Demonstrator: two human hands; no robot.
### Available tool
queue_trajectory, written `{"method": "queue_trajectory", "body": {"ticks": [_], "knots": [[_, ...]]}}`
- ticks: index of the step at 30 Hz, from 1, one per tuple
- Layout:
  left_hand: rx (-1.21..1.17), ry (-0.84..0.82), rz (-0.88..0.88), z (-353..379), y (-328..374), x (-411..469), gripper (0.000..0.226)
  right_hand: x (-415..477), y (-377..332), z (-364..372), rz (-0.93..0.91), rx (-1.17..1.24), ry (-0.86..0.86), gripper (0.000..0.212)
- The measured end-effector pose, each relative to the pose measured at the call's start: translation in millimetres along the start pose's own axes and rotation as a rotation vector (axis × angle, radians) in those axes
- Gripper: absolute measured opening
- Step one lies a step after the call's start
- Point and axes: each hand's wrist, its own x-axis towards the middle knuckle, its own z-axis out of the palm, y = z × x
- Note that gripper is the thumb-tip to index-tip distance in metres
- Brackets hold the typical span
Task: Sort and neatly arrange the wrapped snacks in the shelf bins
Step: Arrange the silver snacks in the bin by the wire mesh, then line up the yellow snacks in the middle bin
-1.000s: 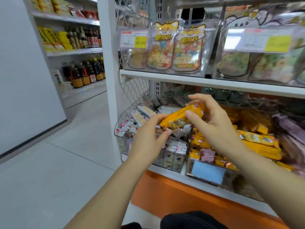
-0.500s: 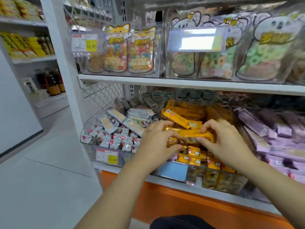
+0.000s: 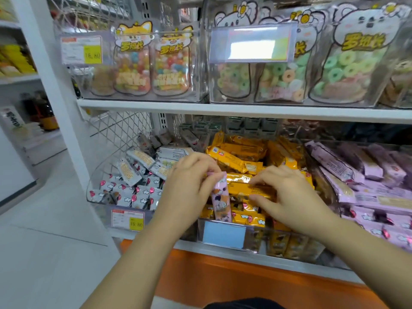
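Pink wrapping printed with small cartoon shapes is covering the snack (image 3: 219, 200) that the left hand (image 3: 189, 181) is pinching upright between thumb and fingertips, over the front of the middle bin (image 3: 256, 238). Just beside it, the right hand (image 3: 289, 197) is gripping a shiny orange bar (image 3: 249, 189) lying crosswise on the pile of orange bars (image 3: 243, 152). Further left, white packs (image 3: 133, 175) are lying heaped; further right, purple packs (image 3: 356, 181).

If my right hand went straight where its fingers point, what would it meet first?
Likely the pink snack pinched upright by the left hand; the right hand points leftward along its yellow bar.
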Motion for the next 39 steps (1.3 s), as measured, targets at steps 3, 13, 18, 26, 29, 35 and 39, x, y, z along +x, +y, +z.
{"method": "queue_trajectory", "body": {"ticks": [3, 13, 18, 26, 29, 35, 39], "knots": [[-0.074, 0.102, -0.004, -12, 12, 6, 0.009, 2, -15, -4, -0.020, 0.136, -0.005, 0.040], [-0.332, 0.205, -0.018, 15, 67, 3, 0.011, -17, -3, -27, -0.029, 0.252, 0.149, 0.035], [-0.294, 0.014, -0.043, 48, 88, 2, 0.024, -54, 44, -48, 0.032, 0.139, 0.217, 0.037], [-0.116, -0.214, 0.016, 98, 124, 9, 0.023, -113, 115, -86, 0.168, -0.078, 0.221, 0.038], [-0.032, -0.248, 0.089, 114, 136, 12, 0.021, -129, 131, -97, 0.166, -0.157, 0.232, 0.034], [0.218, -0.412, 0.297, 141, 154, 14, 0.023, -152, 167, -105, 0.151, -0.277, 0.098, 0.035], [0.354, -0.494, 0.274, 151, 153, 16, 0.032, -144, 185, -104, 0.204, -0.286, 0.185, 0.037]]}}
